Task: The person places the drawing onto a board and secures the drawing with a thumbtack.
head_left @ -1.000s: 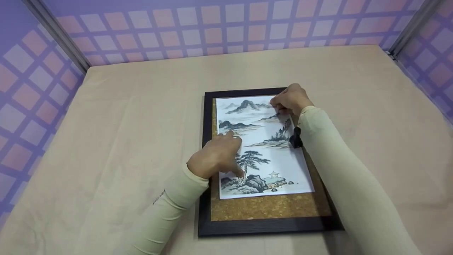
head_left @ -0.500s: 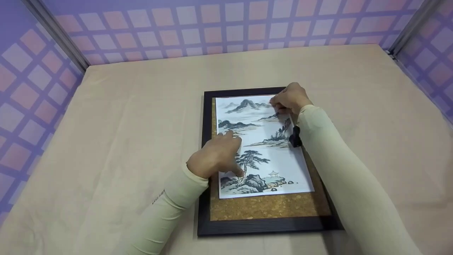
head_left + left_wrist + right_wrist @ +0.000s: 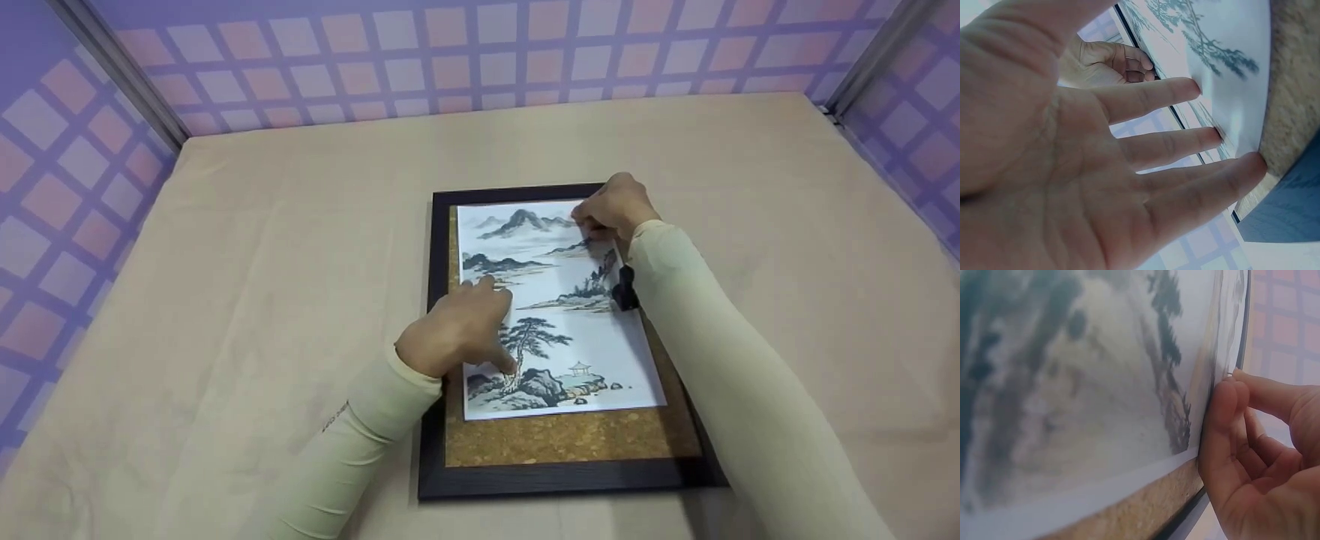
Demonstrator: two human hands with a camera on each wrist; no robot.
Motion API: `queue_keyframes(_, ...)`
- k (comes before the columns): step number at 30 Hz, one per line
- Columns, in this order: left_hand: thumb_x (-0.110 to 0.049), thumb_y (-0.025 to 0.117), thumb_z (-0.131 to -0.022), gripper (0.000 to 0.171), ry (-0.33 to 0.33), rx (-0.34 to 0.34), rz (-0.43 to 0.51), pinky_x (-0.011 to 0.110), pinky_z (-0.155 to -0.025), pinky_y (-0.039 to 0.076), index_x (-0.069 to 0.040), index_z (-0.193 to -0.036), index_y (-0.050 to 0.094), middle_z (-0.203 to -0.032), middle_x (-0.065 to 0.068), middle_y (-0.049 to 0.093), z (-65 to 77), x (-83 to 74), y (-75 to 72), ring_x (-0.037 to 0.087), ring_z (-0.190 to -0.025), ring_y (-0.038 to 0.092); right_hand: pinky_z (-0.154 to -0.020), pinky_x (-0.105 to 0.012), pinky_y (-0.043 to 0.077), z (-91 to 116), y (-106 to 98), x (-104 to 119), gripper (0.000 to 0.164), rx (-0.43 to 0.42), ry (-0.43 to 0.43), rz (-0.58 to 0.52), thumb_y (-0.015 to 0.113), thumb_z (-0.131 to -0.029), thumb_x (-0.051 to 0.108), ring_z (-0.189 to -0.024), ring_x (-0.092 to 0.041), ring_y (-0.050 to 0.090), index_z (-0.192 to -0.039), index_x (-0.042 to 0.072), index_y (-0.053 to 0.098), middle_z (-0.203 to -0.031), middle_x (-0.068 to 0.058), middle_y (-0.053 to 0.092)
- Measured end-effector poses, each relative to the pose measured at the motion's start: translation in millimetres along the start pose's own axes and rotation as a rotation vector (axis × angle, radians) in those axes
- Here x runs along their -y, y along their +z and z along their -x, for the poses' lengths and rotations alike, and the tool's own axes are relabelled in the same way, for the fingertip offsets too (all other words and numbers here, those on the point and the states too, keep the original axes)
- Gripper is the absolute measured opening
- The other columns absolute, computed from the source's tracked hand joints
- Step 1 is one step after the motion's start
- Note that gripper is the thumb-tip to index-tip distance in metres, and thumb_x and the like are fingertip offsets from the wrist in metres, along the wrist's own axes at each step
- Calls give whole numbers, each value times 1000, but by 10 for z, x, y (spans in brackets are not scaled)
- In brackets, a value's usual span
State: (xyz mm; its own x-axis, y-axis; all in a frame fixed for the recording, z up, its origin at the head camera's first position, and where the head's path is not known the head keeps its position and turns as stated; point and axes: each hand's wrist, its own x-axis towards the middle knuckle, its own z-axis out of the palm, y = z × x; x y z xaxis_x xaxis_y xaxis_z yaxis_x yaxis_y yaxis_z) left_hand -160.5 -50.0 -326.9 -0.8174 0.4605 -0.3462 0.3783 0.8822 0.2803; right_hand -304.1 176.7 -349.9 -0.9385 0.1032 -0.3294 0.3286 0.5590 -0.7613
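An ink landscape print on white paper lies on a cork board with a black frame. My left hand rests on the print's left side, fingers spread and fairly straight. In the left wrist view its fingertips touch the paper, one near the paper's edge by the cork. At the print's upper right corner, my right hand pinches a tiny thin pin between thumb and fingers. Only a dark sliver of that pin shows; the fingers hide the rest.
A beige cloth covers the table around the board. Purple panels with pink and white squares stand behind and at both sides, with metal posts at the corners. A small black device sits under the right wrist.
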Motion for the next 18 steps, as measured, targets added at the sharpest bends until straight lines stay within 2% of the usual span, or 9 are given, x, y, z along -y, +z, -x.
queue_keyframes(5, -35, 93, -75, 49, 4, 2, 4, 50, -92, 50, -7, -96, 59, -130, 19, 57, 3, -11, -2, 38, -111, 56, -60, -23, 55, 27, 11, 16, 15, -23, -6, 23, 74, -93, 10, -62, -12, 62, -100, -4, 73, -69, -2, 66)
queue_keyframes(10, -36, 93, -75, 50, 3, 8, 4, 52, -97, 49, -7, -97, 59, -137, 19, 54, -6, -11, 0, 40, -120, 54, -61, -23, 53, 57, 4, 22, 14, -37, -12, 42, 75, -92, 10, -61, -12, 61, -97, -3, 73, -66, -1, 65)
queue_keyframes(13, -35, 93, -76, 50, 0, 11, -2, 52, -98, 49, -6, -99, 60, -141, 20, 53, -10, -16, 3, 42, -124, 53, -61, -23, 55, 53, -13, 12, 15, -22, -2, 30, 75, -92, 11, -60, -11, 62, -97, -3, 73, -66, 0, 66)
queue_keyframes(18, -35, 93, -75, 48, 2, 12, 0, 51, -93, 50, -7, -96, 60, -133, 19, 56, 22, -21, 5, 39, -114, 55, -64, -23, 58, 45, -44, -5, 17, 41, 17, -19, 75, -92, 11, -61, -11, 64, -101, -3, 74, -71, -1, 67)
